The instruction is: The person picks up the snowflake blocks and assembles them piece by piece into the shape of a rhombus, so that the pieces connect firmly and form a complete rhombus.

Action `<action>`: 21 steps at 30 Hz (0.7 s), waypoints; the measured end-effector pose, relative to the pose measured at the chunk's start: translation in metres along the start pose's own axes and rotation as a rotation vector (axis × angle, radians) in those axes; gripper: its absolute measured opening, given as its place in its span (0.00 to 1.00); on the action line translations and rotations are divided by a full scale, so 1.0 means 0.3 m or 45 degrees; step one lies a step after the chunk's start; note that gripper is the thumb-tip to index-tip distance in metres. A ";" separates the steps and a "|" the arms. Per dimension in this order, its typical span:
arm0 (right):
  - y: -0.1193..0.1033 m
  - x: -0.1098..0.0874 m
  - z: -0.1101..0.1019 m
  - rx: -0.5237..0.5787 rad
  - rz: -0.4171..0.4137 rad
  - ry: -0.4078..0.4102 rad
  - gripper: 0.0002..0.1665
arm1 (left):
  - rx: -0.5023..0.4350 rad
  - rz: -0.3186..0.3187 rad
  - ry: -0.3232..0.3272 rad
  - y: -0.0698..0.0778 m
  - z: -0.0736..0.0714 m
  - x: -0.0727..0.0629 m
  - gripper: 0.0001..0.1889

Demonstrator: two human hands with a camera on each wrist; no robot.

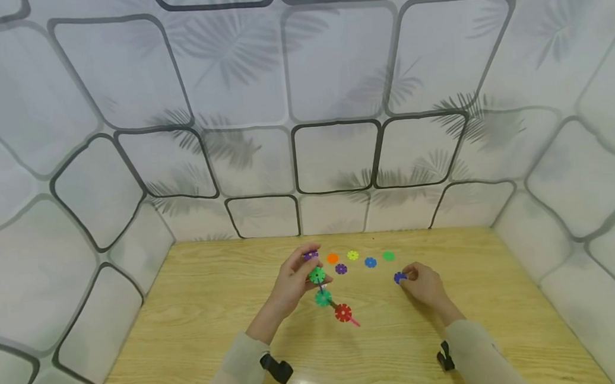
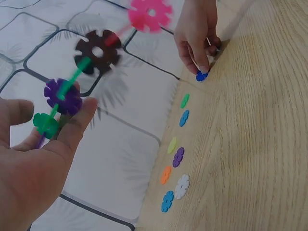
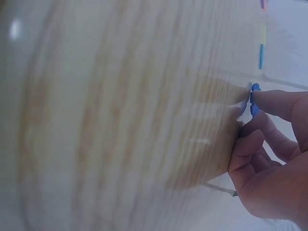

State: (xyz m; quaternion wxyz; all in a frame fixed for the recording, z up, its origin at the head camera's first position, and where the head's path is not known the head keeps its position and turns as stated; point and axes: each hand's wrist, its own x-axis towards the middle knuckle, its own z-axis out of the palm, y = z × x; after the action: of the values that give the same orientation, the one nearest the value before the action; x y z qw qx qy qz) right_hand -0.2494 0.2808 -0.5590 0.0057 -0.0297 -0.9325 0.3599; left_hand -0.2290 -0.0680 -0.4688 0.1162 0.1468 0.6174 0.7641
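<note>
My left hand (image 1: 288, 285) holds a chain of notched plastic discs (image 1: 322, 298) above the table. In the head view green, teal and red discs show, joined by other discs seen edge-on; the red one hangs lowest. The left wrist view shows green, purple (image 2: 67, 98), dark brown (image 2: 89, 54) and pink discs (image 2: 161, 13) of the chain. To the right, my right hand (image 1: 425, 285) pinches a dark blue notched disc (image 1: 399, 277) between thumb and fingertips, close to the tabletop. The right wrist view shows this blue disc (image 3: 255, 98) standing nearly edge-on.
Several loose discs lie on the wooden table (image 1: 216, 341) between and beyond my hands: orange (image 1: 332, 258), purple (image 1: 341, 269), yellow (image 1: 352, 255), blue (image 1: 370, 262) and green (image 1: 389, 256). A white disc (image 2: 182, 186) shows in the left wrist view. Patterned walls (image 1: 337, 154) enclose the table.
</note>
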 end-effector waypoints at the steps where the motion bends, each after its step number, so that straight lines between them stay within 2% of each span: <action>1: 0.000 0.000 0.001 0.000 0.001 -0.001 0.17 | -0.002 -0.006 0.004 -0.001 0.000 0.000 0.22; 5: -0.005 -0.001 0.001 -0.008 -0.006 0.005 0.17 | 0.009 -0.004 -0.009 -0.009 -0.006 -0.004 0.27; 13: -0.020 -0.013 -0.004 0.025 -0.024 -0.001 0.14 | 0.003 0.046 -0.135 -0.019 -0.017 -0.006 0.32; 21: -0.117 -0.022 -0.019 0.094 -0.138 0.012 0.12 | 0.000 0.028 -0.199 -0.018 -0.023 -0.007 0.34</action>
State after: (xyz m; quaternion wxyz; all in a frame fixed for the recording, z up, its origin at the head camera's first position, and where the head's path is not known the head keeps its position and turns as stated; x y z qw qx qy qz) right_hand -0.2445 0.2582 -0.5310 0.0308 0.0195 -0.9189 0.3929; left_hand -0.2296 -0.0740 -0.4757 0.1556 0.2127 0.6046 0.7516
